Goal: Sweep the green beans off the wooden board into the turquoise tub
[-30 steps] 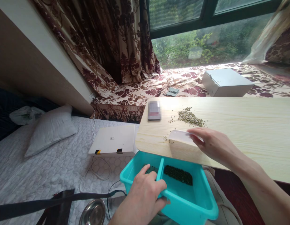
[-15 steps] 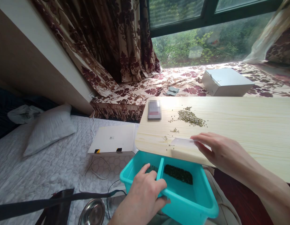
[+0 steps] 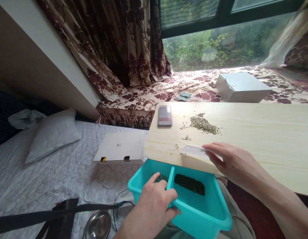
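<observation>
My left hand (image 3: 156,204) is closed over the near rim of a turquoise two-part bin (image 3: 201,215), by its divider. Dark green small grains (image 3: 190,184) lie in the right compartment; some also show in the left one, partly behind my fingers. In my right hand (image 3: 225,156) a thin white, flat sheet or scraper (image 3: 193,151) is pinched, its edge against the tabletop near the front edge. Several loose greenish beans (image 3: 186,138) lie just past the sheet. Farther back is a larger pile of the same beans (image 3: 203,124).
The pale wooden table (image 3: 263,129) overhangs the bin's far side. A small grey box (image 3: 165,116) stands at its left end. Left of it are a white box (image 3: 120,146), a cable and a steel bowl (image 3: 97,225) on the bed. A grey-white box (image 3: 243,88) rests on the window seat.
The white sheet has tilted and shifted slightly toward the table's front edge, and a few beans near it have moved. My left hand keeps its hold on the bin.
</observation>
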A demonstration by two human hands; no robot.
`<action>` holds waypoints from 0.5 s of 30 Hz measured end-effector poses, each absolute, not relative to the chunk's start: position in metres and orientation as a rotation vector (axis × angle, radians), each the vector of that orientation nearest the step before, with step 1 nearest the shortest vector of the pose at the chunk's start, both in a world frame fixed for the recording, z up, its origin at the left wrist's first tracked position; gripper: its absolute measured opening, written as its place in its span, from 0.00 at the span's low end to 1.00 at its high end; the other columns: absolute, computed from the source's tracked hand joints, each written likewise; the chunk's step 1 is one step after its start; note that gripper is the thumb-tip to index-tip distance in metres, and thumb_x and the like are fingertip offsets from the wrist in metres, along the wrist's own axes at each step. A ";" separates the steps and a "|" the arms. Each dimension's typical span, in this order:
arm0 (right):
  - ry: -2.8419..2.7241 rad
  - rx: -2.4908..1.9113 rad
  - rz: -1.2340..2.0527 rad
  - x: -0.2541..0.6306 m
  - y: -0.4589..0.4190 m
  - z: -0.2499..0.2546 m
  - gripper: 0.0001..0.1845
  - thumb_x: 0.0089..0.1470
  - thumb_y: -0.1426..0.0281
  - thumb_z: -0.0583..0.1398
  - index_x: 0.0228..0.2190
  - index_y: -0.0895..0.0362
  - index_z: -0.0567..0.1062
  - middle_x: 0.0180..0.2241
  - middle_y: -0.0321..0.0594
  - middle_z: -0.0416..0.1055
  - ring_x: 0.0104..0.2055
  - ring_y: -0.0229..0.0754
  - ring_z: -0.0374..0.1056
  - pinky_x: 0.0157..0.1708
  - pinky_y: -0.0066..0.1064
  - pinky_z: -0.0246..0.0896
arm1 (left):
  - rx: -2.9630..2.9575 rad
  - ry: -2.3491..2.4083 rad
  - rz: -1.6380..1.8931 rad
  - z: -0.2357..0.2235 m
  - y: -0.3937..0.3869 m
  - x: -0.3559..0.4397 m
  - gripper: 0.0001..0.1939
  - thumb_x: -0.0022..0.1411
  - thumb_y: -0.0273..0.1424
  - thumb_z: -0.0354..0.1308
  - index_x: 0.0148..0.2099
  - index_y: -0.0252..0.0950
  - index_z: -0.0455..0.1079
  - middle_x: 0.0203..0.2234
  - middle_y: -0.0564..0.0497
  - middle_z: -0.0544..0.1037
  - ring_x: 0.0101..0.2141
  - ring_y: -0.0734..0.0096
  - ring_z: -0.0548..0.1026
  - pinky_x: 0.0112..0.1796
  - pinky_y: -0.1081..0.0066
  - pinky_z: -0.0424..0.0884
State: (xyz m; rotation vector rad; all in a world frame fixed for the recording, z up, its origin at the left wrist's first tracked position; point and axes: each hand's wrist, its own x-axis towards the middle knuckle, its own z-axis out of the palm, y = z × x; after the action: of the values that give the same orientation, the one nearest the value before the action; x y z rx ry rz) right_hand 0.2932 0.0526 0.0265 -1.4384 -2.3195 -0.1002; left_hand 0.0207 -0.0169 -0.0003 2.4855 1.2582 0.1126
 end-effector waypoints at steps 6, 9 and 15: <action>-2.312 -1.450 -0.108 0.298 0.050 0.030 0.16 0.61 0.70 0.53 0.38 0.53 0.81 0.34 0.41 0.83 0.28 0.44 0.76 0.21 0.30 0.63 | 2.485 1.256 0.142 -0.001 -0.019 0.020 0.16 0.53 0.39 0.77 0.34 0.39 0.75 0.27 0.55 0.72 0.34 0.64 0.77 0.60 0.50 0.66; -2.294 -1.501 -0.139 0.301 0.050 0.030 0.16 0.60 0.70 0.53 0.38 0.52 0.81 0.33 0.41 0.83 0.26 0.44 0.76 0.20 0.30 0.62 | 2.478 1.256 0.129 0.000 -0.019 0.020 0.16 0.53 0.39 0.77 0.34 0.39 0.75 0.27 0.55 0.73 0.34 0.65 0.77 0.61 0.50 0.66; -2.299 -1.505 -0.093 0.303 0.044 0.030 0.17 0.61 0.69 0.53 0.38 0.51 0.82 0.35 0.41 0.83 0.29 0.43 0.77 0.22 0.29 0.63 | 2.480 1.255 0.122 0.000 -0.017 0.020 0.15 0.54 0.38 0.77 0.34 0.39 0.75 0.27 0.56 0.72 0.34 0.65 0.76 0.61 0.50 0.66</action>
State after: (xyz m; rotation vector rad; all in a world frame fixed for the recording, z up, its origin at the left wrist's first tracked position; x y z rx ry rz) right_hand 0.3032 0.0445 0.0303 -1.5046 -2.2991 -0.0928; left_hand 0.0203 -0.0167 0.0004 2.4796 1.2549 0.1225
